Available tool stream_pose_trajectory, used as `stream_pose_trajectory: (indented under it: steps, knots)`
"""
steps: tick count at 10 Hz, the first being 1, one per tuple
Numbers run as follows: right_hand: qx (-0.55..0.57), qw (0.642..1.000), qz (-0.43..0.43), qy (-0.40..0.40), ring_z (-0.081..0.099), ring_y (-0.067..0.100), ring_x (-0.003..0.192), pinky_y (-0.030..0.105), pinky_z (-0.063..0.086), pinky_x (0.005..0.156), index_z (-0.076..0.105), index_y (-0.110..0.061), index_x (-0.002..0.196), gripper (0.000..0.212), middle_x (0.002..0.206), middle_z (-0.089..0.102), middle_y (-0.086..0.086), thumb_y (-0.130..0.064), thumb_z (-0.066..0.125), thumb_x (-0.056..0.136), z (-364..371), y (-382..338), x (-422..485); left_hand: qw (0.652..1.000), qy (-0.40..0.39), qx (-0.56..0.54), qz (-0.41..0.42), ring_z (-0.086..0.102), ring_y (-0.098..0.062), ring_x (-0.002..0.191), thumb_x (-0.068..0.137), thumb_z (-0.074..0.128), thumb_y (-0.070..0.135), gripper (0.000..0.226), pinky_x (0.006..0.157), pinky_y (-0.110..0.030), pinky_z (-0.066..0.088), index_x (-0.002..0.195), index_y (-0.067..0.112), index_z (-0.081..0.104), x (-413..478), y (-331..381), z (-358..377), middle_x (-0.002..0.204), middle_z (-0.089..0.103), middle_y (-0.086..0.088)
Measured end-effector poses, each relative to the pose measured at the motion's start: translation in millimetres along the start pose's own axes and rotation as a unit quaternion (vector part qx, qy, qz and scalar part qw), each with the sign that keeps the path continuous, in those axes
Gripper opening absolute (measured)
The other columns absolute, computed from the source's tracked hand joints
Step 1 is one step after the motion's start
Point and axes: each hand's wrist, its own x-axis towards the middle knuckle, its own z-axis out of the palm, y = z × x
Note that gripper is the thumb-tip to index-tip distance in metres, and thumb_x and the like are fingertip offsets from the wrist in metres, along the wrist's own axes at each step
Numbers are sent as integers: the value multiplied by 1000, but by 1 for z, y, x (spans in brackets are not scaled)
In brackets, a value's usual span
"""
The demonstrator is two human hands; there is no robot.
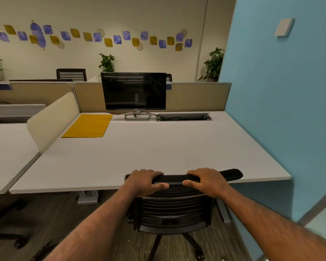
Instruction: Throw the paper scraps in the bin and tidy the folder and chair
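Note:
A black mesh office chair (174, 211) stands at the near edge of the white desk (158, 147), its backrest top level with the desk edge. My left hand (146, 180) grips the left part of the backrest's top rail. My right hand (205, 180) grips the rail a little to the right of it. A yellow folder (88, 125) lies flat and closed at the desk's far left corner, next to the cream side divider. No paper scraps or bin are in view.
A dark monitor (134, 91) stands at the back of the desk beside an open cable tray (183, 117). A blue wall (282, 110) closes the right side. Another chair's base (17, 240) sits on the floor at left.

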Motion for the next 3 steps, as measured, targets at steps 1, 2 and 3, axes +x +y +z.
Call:
stream_pose_trajectory:
  steps: [1, 2, 3]
  knots:
    - [7, 1000, 29, -9, 60, 9, 89, 34, 50, 79, 60, -40, 115, 80, 99, 68, -14, -93, 21, 70, -5, -5, -3, 1000, -1, -14, -13, 60, -15, 97, 74, 33, 86, 74, 83, -37, 50, 121, 34, 56, -2, 4, -5, 114, 67, 7]
    - [-29, 998, 51, -24, 59, 12, 94, 34, 49, 79, 62, -37, 115, 84, 104, 66, -11, -94, 22, 68, -11, -12, -4, 1000, -1, 8, -14, 59, -18, 105, 75, 41, 82, 73, 86, -38, 50, 126, 31, 54, -3, 4, -11, 121, 64, 5]
    - [-43, 996, 78, -3, 58, 10, 84, 31, 46, 69, 68, -33, 101, 87, 94, 67, -11, -96, 19, 66, -23, -19, -2, 999, 11, 40, -7, 59, -18, 112, 76, 45, 79, 71, 88, -39, 50, 129, 33, 51, -3, -1, -29, 127, 62, 6]
